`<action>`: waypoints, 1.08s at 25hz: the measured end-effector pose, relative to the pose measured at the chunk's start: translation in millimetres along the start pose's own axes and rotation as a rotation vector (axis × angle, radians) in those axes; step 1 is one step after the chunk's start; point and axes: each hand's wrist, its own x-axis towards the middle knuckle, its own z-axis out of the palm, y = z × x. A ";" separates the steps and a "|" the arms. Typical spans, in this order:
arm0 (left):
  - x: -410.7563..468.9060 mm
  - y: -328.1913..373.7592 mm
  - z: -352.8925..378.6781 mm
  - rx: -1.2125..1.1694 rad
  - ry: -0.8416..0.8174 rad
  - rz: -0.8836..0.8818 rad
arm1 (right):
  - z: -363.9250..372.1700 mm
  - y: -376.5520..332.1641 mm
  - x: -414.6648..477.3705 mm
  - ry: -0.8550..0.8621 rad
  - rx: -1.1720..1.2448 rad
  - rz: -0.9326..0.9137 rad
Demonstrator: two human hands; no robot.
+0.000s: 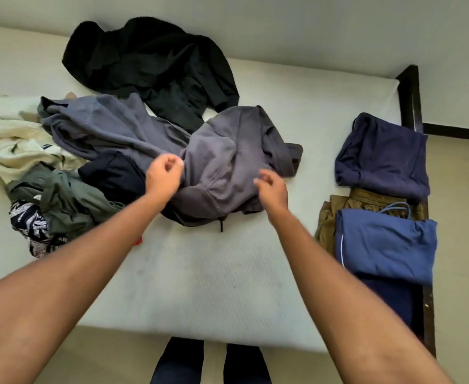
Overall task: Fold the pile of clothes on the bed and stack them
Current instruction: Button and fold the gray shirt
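On the white bed (200, 273) a crumpled grey garment (222, 162) lies near the middle of the view, with both hands over its near edge. The left hand (162, 176) is at its 9 o'clock side with the fingers curled in. The blur hides whether they are pinching the cloth, so I cannot tell. The right hand (272, 187) is at the garment's 4 o'clock side, its fingers half-curled, spread and released, grasping nothing.

The unfolded pile spreads from 12 o'clock round to 8 o'clock:
- a black garment (150, 59) at 12 o'clock
- a blue-grey sweatshirt (103, 126) at 10 o'clock, touching the grey garment
- a cream garment (12, 134) at 9 o'clock
- a dark navy piece (114, 173) just beside the left hand
- an olive green garment (70, 200) and a black-and-white patterned cloth (31, 225) at 8 o'clock

The folded clothes sit along the bed's edge at 3 to 4 o'clock. A folded navy garment (383, 156) lies farthest from the person. Nearer, a folded blue garment (385, 242) lies on top of an olive-brown one (327, 223). A dark bed frame (409, 92) runs along that side.

At 6 o'clock the person's legs (180, 361), in dark trousers, stand against the bed.
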 end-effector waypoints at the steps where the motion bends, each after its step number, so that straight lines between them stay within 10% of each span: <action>1: -9.4 -17.5 4.2 0.049 -0.115 -0.019 | 5.4 28.6 -11.1 0.060 -0.037 0.064; 6: -33.4 -75.5 12.1 0.522 -0.400 0.290 | 28.9 99.5 -37.7 0.077 0.089 0.443; 11: -15.2 -67.7 27.3 0.743 -0.393 0.281 | 53.3 68.1 -14.2 0.115 0.317 0.440; 27: 67.6 16.9 -52.2 0.148 -0.084 0.491 | 89.9 -65.9 30.0 0.128 0.209 -0.115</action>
